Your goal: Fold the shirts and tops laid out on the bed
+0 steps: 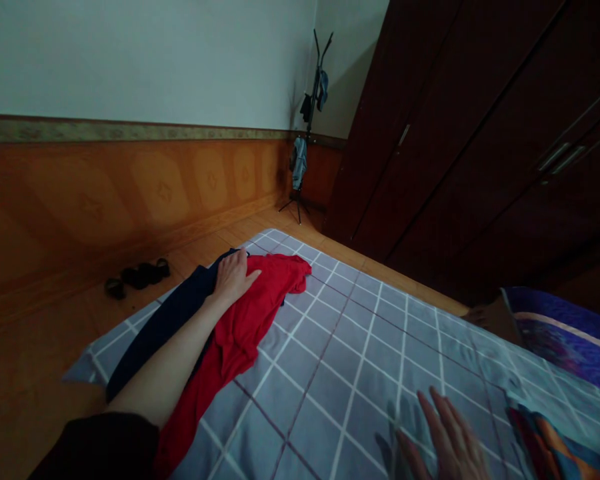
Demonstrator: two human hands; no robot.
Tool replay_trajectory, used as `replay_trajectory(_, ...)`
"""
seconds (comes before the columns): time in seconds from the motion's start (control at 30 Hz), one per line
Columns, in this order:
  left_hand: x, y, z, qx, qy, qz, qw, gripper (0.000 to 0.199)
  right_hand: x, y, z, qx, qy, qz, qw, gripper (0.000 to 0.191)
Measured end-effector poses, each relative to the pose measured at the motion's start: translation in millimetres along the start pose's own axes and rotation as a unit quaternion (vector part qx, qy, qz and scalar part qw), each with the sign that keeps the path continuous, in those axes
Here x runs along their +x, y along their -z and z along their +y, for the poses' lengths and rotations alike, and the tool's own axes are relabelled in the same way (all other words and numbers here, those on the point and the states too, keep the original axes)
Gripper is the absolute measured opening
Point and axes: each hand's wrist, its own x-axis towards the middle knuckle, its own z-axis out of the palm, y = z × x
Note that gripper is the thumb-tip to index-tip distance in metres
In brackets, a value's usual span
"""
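Observation:
My left hand point(233, 277) rests on the clothes at the bed's left corner, its fingers stretched over a dark navy garment point(180, 308) and its thumb on a red garment point(253, 303). Both garments lie side by side, partly covered by my forearm. Low in the view, my right hand point(450, 437) hovers above the grey checked bedsheet point(350, 347) with fingers spread and nothing in them. To the right of that hand lies a multicoloured cloth point(555, 443), cut off by the frame's lower edge.
Dark shoes point(140, 275) stand on the wooden floor point(60, 360) left of the bed. A coat rack point(314, 93) with a few hung items occupies the far corner. A dark wardrobe point(430, 167) runs along the right. Near it is a box with a purple cover point(555, 333).

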Motion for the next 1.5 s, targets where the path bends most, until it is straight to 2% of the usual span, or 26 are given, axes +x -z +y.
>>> replay_trajectory(0.1, 0.6, -1.8, -20.3, -0.004, 0.047, 0.007, 0.999, 0.045, 25.2, -28.4, -16.5, 0.002, 0.011, -0.026, 1.000, 0.061)
replay_trajectory(0.17, 2.5, -0.1, -18.7, -0.017, 0.053, 0.013, 0.998, 0.029, 32.9, -41.2, -18.0, 0.008, -0.010, -0.038, 0.999, 0.058)
replay_trajectory(0.27, -3.2, 8.9, 8.1, -0.047, 0.031, 0.031, 0.998, 0.024, 34.3, -49.4, -11.1, 0.018, -0.022, -0.043, 0.999, 0.059)
replay_trajectory(0.37, -35.2, 16.8, 57.8, -0.121, -0.062, 0.010, 0.991, 0.019, 31.4, -49.6, -2.9, 0.027, -0.030, -0.040, 0.998, 0.057)
replay_trajectory(0.4, -51.4, 17.1, 75.8, -0.199, -0.142, -0.023, 0.969, 0.018, 30.6, -49.1, -0.9, 0.030, -0.032, -0.038, 0.998, 0.056)
replay_trajectory(0.43, -68.6, 16.0, 92.6, -0.259, -0.233, -0.088, 0.933, 0.018, 30.0, -48.7, 0.8, 0.035, -0.032, -0.039, 0.998, 0.055)
replay_trajectory(0.53, -111.2, 9.1, 127.7, -0.310, -0.475, -0.238, 0.788, 0.016, 29.1, -49.1, 4.8, 0.060, -0.025, -0.047, 0.997, 0.053)
replay_trajectory(0.57, -118.0, 7.9, 132.8, -0.315, -0.514, -0.269, 0.750, 0.016, 28.7, -49.7, 5.9, 0.070, -0.024, -0.047, 0.996, 0.053)
replay_trajectory(0.6, -120.1, 8.5, 134.5, -0.322, -0.527, -0.291, 0.731, 0.016, 28.2, -50.3, 6.7, 0.079, -0.025, -0.044, 0.996, 0.052)
replay_trajectory(0.63, -117.4, 11.1, 133.0, -0.329, -0.513, -0.304, 0.732, 0.016, 27.6, -50.9, 7.3, 0.088, -0.025, -0.040, 0.995, 0.050)
replay_trajectory(0.67, -110.7, 15.2, 128.7, -0.333, -0.477, -0.305, 0.754, 0.017, 27.0, -51.2, 7.6, 0.095, -0.028, -0.037, 0.994, 0.048)
replay_trajectory(0.73, -88.6, 25.5, 113.5, -0.323, -0.373, -0.268, 0.828, 0.018, 26.1, -50.3, 6.8, 0.104, -0.040, -0.038, 0.993, 0.044)
replay_trajectory(0.83, -51.5, 32.1, 82.4, -0.236, -0.222, -0.135, 0.936, 0.017, 27.3, -44.1, -1.2, 0.105, -0.044, -0.057, 0.992, 0.042)
replay_trajectory(0.87, -42.5, 29.9, 73.1, -0.188, -0.180, -0.099, 0.961, 0.020, 28.6, -41.2, -6.4, 0.102, -0.044, -0.061, 0.992, 0.041)
replay_trajectory(0.93, -34.4, 20.4, 61.8, -0.113, -0.132, -0.097, 0.980, 0.028, 32.2, -35.2, -20.6, 0.099, -0.034, -0.073, 0.992, 0.041)
replay_trajectory(1.0, -40.6, 9.1, 64.7, -0.099, -0.140, -0.157, 0.973, 0.020, 36.3, -31.0, -37.4, 0.104, -0.007, -0.085, 0.991, 0.044)
replay_trajectory(1.07, -58.1, 1.4, 81.2, -0.149, -0.199, -0.223, 0.942, 0.014, 39.9, -29.4, -52.8, 0.124, 0.033, -0.097, 0.987, 0.050)
replay_trajectory(1.1, -68.7, -0.3, 92.4, -0.184, -0.238, -0.246, 0.921, 0.013, 41.3, -29.4, -58.9, 0.137, 0.045, -0.098, 0.985, 0.051)
replay_trajectory(1.2, -95.8, 2.7, 122.7, -0.330, -0.359, -0.322, 0.812, 0.019, 44.6, -28.4, -69.4, 0.213, 0.025, -0.087, 0.973, 0.028)
replay_trajectory(1.23, -100.4, 5.5, 128.4, -0.360, -0.377, -0.342, 0.782, 0.021, 45.5, -26.5, -70.3, 0.254, -0.002, -0.088, 0.963, 0.021)
replay_trajectory(1.3, -100.9, 11.8, 131.3, -0.389, -0.370, -0.361, 0.763, 0.025, 47.2, -19.5, -67.8, 0.359, -0.092, -0.093, 0.924, 0.022)
replay_trajectory(1.33, -97.3, 14.7, 128.9, -0.398, -0.357, -0.362, 0.764, 0.027, 47.9, -14.5, -64.0, 0.412, -0.159, -0.087, 0.893, 0.023)
replay_trajectory(1.4, -85.3, 17.5, 119.1, -0.412, -0.329, -0.350, 0.775, 0.028, 49.2, -3.0, -50.8, 0.480, -0.321, -0.030, 0.816, 0.025)
replay_trajectory(1.47, -71.5, 14.2, 105.6, -0.418, -0.301, -0.313, 0.798, 0.026, 50.8, 7.9, -32.5, 0.482, -0.457, 0.072, 0.744, 0.028)
replay_trajectory(1.5, -65.5, 9.8, 98.6, -0.417, -0.275, -0.287, 0.817, 0.024, 51.8, 12.2, -23.4, 0.475, -0.502, 0.121, 0.713, 0.027)
